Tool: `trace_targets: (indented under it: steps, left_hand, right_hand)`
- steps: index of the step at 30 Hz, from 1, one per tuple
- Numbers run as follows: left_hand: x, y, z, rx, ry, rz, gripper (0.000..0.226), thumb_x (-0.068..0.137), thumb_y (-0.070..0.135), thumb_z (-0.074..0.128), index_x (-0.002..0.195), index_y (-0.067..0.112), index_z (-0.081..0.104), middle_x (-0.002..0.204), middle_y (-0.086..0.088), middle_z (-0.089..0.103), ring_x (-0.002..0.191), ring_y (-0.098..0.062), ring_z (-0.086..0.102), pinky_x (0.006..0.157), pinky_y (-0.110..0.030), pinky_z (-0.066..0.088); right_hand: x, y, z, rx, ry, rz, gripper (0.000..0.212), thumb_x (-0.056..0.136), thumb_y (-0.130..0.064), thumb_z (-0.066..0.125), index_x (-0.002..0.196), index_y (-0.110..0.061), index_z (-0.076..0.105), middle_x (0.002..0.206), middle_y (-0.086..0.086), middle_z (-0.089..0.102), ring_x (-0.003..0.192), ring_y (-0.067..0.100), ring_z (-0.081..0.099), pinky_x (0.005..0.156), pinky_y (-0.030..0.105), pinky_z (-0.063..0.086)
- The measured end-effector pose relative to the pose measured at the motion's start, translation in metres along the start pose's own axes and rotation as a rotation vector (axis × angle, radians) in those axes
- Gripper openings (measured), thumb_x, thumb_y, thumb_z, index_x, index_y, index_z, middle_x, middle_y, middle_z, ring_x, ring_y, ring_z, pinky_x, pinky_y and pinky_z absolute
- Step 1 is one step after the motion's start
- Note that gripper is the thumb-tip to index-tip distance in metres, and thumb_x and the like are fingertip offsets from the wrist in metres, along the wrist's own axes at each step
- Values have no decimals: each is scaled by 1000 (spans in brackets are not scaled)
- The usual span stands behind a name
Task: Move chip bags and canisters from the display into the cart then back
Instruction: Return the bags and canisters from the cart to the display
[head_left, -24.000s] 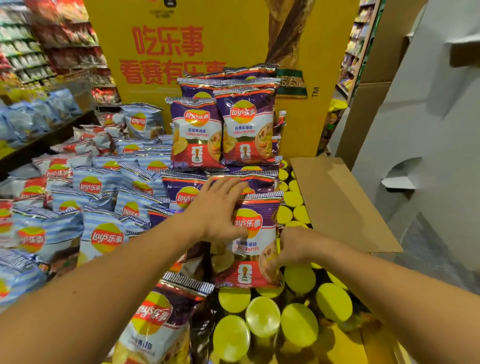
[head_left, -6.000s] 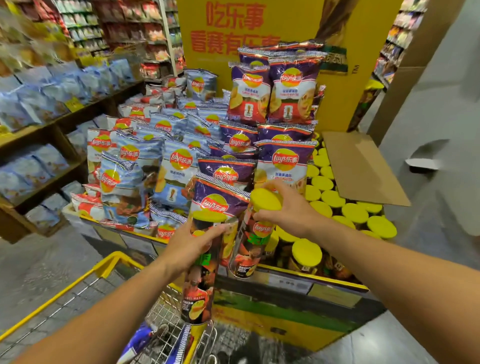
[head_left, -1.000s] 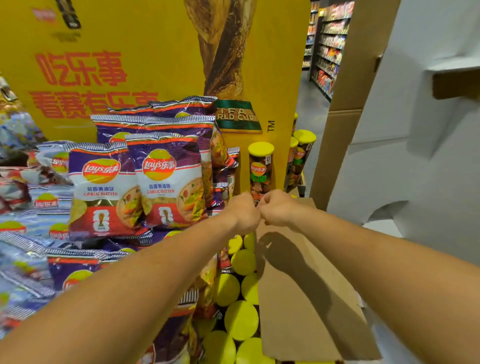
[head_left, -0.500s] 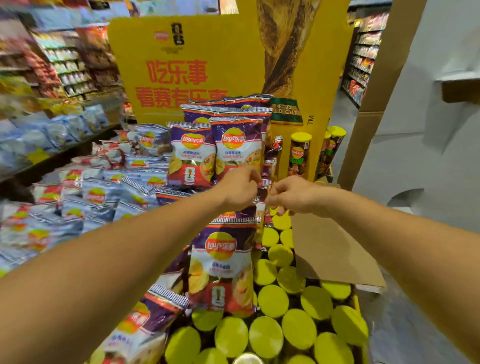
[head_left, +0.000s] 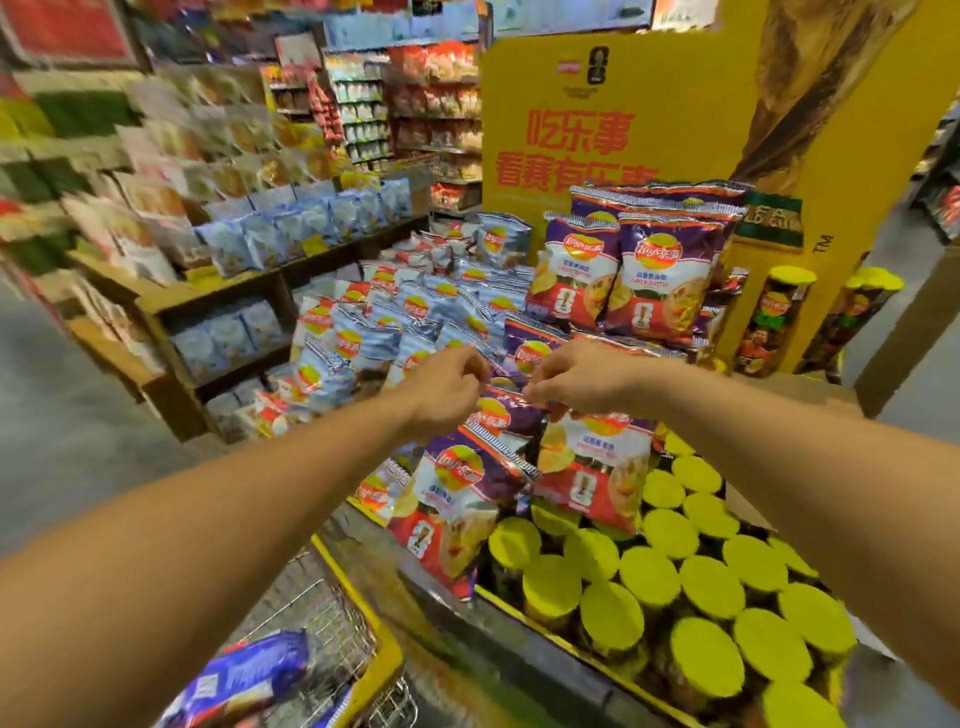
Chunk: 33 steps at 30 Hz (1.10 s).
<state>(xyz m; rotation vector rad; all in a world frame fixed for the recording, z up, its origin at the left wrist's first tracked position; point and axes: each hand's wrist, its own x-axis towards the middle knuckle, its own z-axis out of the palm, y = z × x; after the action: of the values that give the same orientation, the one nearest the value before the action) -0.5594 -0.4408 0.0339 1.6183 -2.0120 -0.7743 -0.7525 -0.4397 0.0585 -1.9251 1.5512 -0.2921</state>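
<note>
Purple chip bag (head_left: 595, 467) hangs pinched by its top edge between my left hand (head_left: 448, 391) and right hand (head_left: 582, 378); yellow-lidded canisters (head_left: 670, 587) crowd below, cart (head_left: 363, 644) open lower left.

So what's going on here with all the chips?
A person stands at a store display, both bare hands raised together above a pile of purple chip bags. The left hand and right hand each pinch the top edge of a bag, apparently lifting it. Green-lidded canisters stand packed in a tray beside the bags. A yellow-rimmed cart waits below left, with a blue packet already inside.
</note>
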Motion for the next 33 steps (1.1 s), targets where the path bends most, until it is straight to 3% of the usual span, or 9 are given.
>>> trace_targets:
  steps: [4, 8, 13, 16, 19, 23, 27, 31, 33]
  left_hand:
    - [-41, -50, -29, -58, 33, -64, 22, 90, 11, 38, 94, 20, 57, 107, -17, 64, 95, -39, 65, 79, -55, 56]
    - [-84, -112, -55, -90, 64, -162, 16, 94, 7, 45, 100, 11, 60, 92, -18, 67, 82, -33, 67, 71, -45, 54]
    - [-150, -184, -83, -104, 93, -253, 12, 90, 4, 53, 95, 12, 61, 88, -11, 65, 83, -30, 68, 77, -40, 55]
    - [-195, -237, -103, -92, 120, -332, 12, 85, 11, 53, 91, 18, 61, 84, -9, 66, 89, -33, 69, 79, -44, 56]
    - [-235, -280, -116, -122, 133, -439, 17, 92, 5, 47, 99, 14, 59, 92, -19, 69, 83, -35, 68, 72, -48, 56]
    - [-290, -338, -127, -176, 173, -554, 18, 96, 2, 43, 105, 8, 56, 95, -15, 62, 73, -24, 61, 55, -27, 49]
    - [-342, -393, -122, -167, 192, -717, 16, 96, 3, 45, 105, 9, 57, 90, -10, 60, 70, -20, 61, 56, -23, 47]
    - [-381, -433, -112, -79, 172, -846, 16, 92, 10, 49, 102, 17, 61, 89, -6, 67, 83, -27, 67, 70, -32, 53]
    - [-395, -454, -101, -39, 163, -917, 18, 90, 13, 51, 102, 18, 63, 92, -5, 70, 90, -26, 67, 77, -33, 54]
  right_hand:
    - [8, -48, 39, -15, -58, -78, 31, 94, -32, 65, 94, -2, 72, 80, 5, 68, 61, 10, 58, 53, 22, 44]
    - [24, -98, 98, -11, -197, -97, 29, 95, -32, 65, 95, -3, 70, 89, 9, 70, 75, 19, 66, 63, 29, 53]
    - [40, -154, 177, -34, -328, -139, 27, 91, -35, 65, 87, -10, 70, 88, 6, 73, 78, 22, 69, 72, 36, 55]
    - [45, -195, 233, -66, -427, -187, 26, 97, -25, 60, 98, -1, 70, 97, 17, 72, 75, 19, 63, 66, 29, 50]
    - [50, -225, 280, -76, -507, -201, 18, 99, -22, 58, 93, -7, 67, 88, 10, 68, 67, 12, 58, 59, 23, 47]
    - [54, -255, 344, -91, -624, -223, 20, 98, -24, 60, 96, -6, 67, 79, 3, 64, 62, 9, 56, 58, 22, 45]
    - [63, -267, 405, -173, -738, -241, 18, 99, -23, 59, 95, -7, 67, 80, 3, 66, 65, 9, 58, 59, 22, 46]
    - [76, -265, 459, -289, -814, -253, 26, 99, -23, 58, 107, -1, 68, 90, 8, 66, 72, 14, 59, 62, 26, 49]
    - [84, -260, 485, -343, -846, -269, 24, 98, -21, 58, 103, -1, 69, 87, 10, 63, 72, 17, 55, 61, 28, 48]
